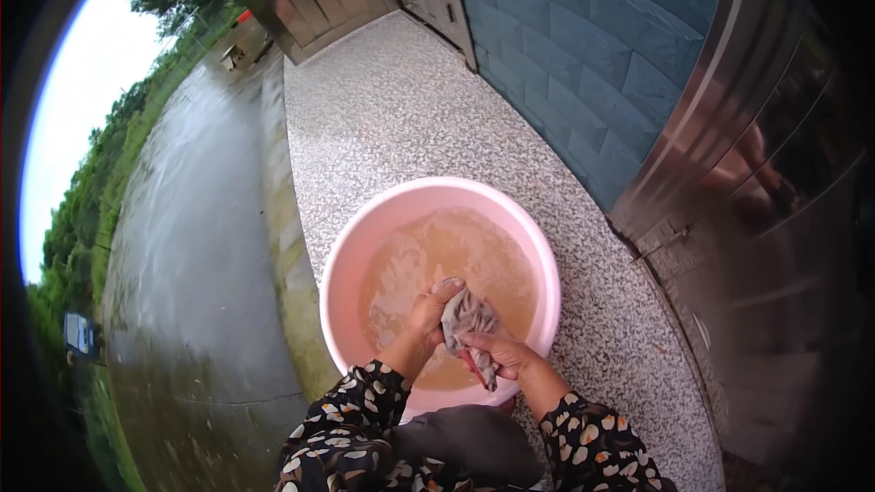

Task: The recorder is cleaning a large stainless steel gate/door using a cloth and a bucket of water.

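Note:
A bunched, wet grey cloth [469,318] with a red part at its lower end is between my two hands. My left hand [432,314] grips its upper left side. Around its lower right part my right hand [504,350] is closed, the thumb lying across the folds. Both hands are over a round pink plastic basin [543,280], which holds cloudy brown water [458,246]. How the fingers lie beneath the cloth is hidden.
The basin stands on a speckled stone floor [410,109]. A blue-grey tiled wall [574,48] and shiny metal doors [738,219] run along the right. Wet concrete [205,232] lies on the left, with a blue vehicle [82,336] at the far edge.

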Demonstrator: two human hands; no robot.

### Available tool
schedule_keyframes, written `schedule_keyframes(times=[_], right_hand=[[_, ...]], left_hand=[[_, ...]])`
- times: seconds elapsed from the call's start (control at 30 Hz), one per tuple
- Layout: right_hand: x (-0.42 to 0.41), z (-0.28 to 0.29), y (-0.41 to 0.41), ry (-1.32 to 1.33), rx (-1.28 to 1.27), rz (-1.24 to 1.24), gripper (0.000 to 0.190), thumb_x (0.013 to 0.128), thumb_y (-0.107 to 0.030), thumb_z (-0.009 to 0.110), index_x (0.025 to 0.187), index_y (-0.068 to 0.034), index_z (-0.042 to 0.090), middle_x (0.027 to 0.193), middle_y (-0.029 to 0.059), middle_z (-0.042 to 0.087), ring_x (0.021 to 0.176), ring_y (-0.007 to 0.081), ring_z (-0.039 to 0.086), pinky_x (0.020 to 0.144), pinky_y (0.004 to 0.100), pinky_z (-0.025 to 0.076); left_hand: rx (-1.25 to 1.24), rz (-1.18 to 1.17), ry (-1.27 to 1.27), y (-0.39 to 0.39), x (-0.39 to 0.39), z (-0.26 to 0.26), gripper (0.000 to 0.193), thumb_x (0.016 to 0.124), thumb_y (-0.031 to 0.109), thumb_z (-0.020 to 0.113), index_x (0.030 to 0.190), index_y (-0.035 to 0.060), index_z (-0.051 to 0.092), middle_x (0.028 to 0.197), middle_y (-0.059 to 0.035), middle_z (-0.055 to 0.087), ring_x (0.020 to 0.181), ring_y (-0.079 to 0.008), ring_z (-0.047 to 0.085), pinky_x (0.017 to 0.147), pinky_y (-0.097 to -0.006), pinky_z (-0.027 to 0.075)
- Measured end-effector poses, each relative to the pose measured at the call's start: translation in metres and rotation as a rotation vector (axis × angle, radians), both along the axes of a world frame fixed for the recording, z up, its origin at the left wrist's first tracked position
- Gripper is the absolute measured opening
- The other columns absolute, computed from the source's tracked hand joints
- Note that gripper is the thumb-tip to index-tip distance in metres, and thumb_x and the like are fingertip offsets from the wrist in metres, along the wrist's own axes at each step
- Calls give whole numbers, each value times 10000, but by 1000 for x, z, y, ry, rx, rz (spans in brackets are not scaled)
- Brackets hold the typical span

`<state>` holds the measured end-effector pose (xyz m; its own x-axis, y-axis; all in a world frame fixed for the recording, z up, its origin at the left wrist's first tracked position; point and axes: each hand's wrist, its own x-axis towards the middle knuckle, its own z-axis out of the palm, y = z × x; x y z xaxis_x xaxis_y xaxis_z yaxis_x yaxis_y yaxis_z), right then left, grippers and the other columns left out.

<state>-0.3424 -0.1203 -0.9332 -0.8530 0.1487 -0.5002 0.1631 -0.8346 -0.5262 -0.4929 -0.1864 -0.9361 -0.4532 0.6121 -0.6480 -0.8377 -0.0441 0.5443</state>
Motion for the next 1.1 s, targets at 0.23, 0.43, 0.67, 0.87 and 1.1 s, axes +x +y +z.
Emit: schedule_keyframes(times=[0.23, 0.43, 0.67, 0.87, 1.1], right_hand=[[-21, 2, -18, -244, 916, 261, 1151, 709, -211, 751, 1393, 58, -134, 1087, 243, 576, 949, 292, 628, 766, 381, 515], [-13, -11, -37, -410, 1400, 347, 1109, 657, -200, 760, 1405, 51, -19, 1174, 306, 472, 981, 436, 567, 830, 459, 477], [-1, -49, -31, -172, 788, -118, 769, 667, -58, 749, 1299, 6, 315, 1016, 210, 559, 965, 330, 603, 725, 448, 515], [14, 1, -5, 161, -443, -125, 412, 786, -147, 626, 1150, 0, 500, 839, 173, 624, 790, 372, 646, 705, 635, 518], [17, -2, -12, 441, -949, 215, 636, 839, -363, 630, 1287, 16, 384, 734, 85, 532, 530, 223, 571, 544, 462, 570]], left_hand=[[27, -6, 166, -21, -15, -101, 307, 768, 15, 653, 1026, 17, 485, 874, -110, 610, 773, -206, 612, 685, -310, 519], [-473, -97, 562, 2, 21, -51, 358, 783, 50, 652, 1079, 49, 451, 902, -120, 593, 781, -191, 599, 664, -313, 509], [-278, -159, 227, 9, 14, -12, 430, 802, 64, 653, 1179, 64, 446, 958, -76, 584, 854, -186, 600, 733, -337, 514], [98, -413, 331, -17, -19, -13, 801, 813, 292, 694, 1426, 166, 195, 1271, -87, 470, 1093, -231, 529, 859, -407, 483], [842, -281, -186, 8, 20, 12, 893, 748, 416, 724, 1440, 236, 190, 1365, -139, 372, 1211, -392, 433, 915, -624, 400]])
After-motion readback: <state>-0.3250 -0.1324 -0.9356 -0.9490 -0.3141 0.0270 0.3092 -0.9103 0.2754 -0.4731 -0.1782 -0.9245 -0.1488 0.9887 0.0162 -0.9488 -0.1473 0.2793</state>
